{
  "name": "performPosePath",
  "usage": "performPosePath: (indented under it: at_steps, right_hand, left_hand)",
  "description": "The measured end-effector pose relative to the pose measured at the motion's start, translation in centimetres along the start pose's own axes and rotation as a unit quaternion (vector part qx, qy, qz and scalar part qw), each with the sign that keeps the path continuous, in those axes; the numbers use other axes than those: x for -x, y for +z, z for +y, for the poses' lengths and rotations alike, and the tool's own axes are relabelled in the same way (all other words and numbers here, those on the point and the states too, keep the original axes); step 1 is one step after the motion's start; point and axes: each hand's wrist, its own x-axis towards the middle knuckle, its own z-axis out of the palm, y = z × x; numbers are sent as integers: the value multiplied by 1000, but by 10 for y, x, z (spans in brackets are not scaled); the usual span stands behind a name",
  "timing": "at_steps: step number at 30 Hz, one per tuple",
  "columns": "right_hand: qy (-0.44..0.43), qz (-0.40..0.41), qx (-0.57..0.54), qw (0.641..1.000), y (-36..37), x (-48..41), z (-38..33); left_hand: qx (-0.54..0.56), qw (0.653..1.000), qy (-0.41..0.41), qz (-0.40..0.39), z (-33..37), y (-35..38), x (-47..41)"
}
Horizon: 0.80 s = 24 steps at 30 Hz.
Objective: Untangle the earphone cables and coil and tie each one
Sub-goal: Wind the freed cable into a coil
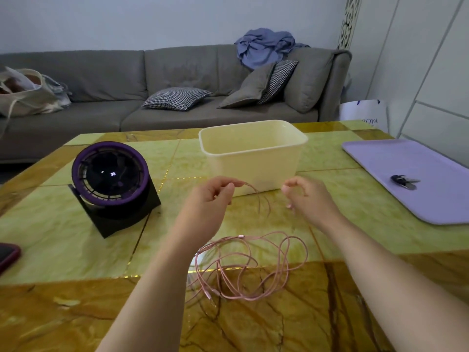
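Note:
A tangle of pink cables (250, 268) lies on the marble table (63, 245) near its front edge, between my forearms. My left hand (212, 193) is raised above the table and pinches one pink cable strand (261, 199) between thumb and fingertips; the strand loops down from it toward the table. My right hand (305, 194) hovers level with the left, fingers loosely curled. Whether it holds a strand is unclear.
A cream plastic bin (253, 148) stands just behind my hands. A purple-rimmed black fan (111, 176) sits at the left, a phone (7, 255) at the left edge. A lilac tray (418, 179) with keys (404, 179) lies at the right. A grey sofa is beyond.

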Motion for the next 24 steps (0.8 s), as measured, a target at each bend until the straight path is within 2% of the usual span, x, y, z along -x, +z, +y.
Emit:
performPosePath:
  at_steps: [3,7,9,11,13,17,19,21,24]
  right_hand:
    - [-69,23,-58,996,-6,1,-33]
    - [-94,-158,-122,975,-14,14,-82]
    - [-85,-193,-131,969,-12,18,-87]
    - [-60,-180,-159,969,-13,17,-82]
    - [-45,-131,-149,979,-18,12,-72]
    - [-1,64,-70,996,-18,-1,-37]
    - [33,125,-7,992,-13,-3,-17]
    - [57,113,38,991,-7,-5,2]
    - [91,-6,124,988,3,-6,12]
  left_hand:
    - [-19,999,25,-13,4,9,0]
    - [-27,996,78,-11,12,11,3]
    - [-27,996,86,-9,12,11,4]
    - [-33,996,78,0,11,9,6]
    - [-46,997,65,7,8,2,6]
    - [-72,994,37,69,5,-23,7]
    - [-56,991,24,116,4,-34,8]
    - [12,989,9,144,4,-39,7]
    - [167,976,1,140,10,-36,8]
